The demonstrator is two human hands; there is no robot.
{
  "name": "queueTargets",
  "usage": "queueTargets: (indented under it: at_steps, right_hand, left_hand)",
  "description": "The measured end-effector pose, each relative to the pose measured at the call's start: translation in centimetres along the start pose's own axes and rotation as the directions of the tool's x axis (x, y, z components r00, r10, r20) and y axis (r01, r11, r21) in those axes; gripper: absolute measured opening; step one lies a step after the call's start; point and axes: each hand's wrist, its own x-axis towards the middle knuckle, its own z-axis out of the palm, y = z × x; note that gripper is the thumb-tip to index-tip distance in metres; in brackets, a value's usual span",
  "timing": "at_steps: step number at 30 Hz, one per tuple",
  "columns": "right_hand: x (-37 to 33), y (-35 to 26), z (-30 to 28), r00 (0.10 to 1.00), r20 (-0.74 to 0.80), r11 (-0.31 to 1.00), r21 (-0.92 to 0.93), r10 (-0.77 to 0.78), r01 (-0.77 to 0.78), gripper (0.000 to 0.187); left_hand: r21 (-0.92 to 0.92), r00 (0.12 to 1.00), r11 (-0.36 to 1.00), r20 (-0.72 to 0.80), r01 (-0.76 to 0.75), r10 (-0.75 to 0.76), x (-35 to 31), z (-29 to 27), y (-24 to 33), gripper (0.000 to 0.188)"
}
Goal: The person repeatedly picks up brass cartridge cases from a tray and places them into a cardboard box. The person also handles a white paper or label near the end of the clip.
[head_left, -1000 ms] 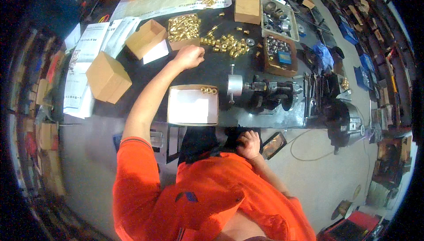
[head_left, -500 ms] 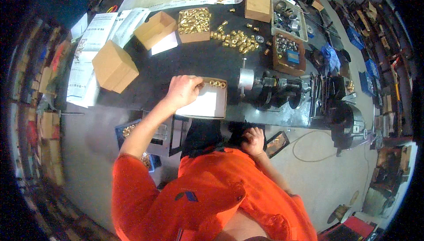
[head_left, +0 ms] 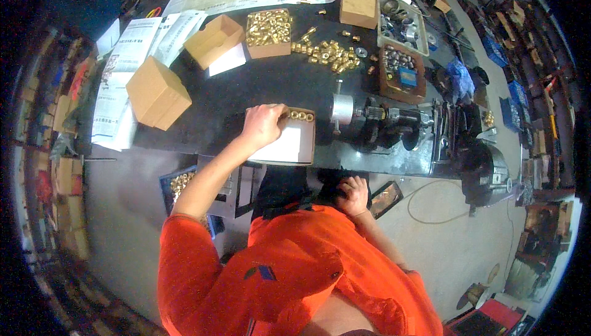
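A small cardboard box (head_left: 313, 140) with a white inside stands at the table's near edge. A short row of brass nuts (head_left: 301, 116) lines its far side. My left hand (head_left: 263, 125) reaches over the box's left part, fingers closed and bent down at the left end of that row. Whatever those fingers pinch is hidden behind the hand. Below the table edge, my right hand (head_left: 353, 194) rests by my dark trousers with its fingers curled in; its palm cannot be seen.
Beyond the box are an open carton full of brass nuts (head_left: 268, 33) and a loose pile of brass fittings (head_left: 329, 55). A metal clamping fixture (head_left: 341, 109) stands right of the box. Cardboard boxes (head_left: 159, 93) lie at left, a tray of metal parts (head_left: 403, 25) at far right.
My left hand has shifted slightly right over the box, its fingers nearer the row of brass nuts. My right hand stays curled in the same place.
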Motion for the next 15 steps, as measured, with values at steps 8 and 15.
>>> queueTargets:
  at_steps: [8, 15]
  right_hand:
    - [0.5, -0.5, -0.7, 0.999, -0.041, 1.0, 0.017, 0.0, 0.001, 0.029]
    - [0.0, 0.3, -0.2, 0.997, 0.067, 0.998, 0.024, 0.05, -0.052, 0.035]
  left_hand:
    - [-0.094, 0.992, 0.989, -0.069, -0.111, 0.105, 1.4, -2.7, -0.4, 0.014]
    - [0.068, 0.979, 0.992, -0.168, -0.107, 0.117, 12.0, -1.6, -2.7, 0.022]
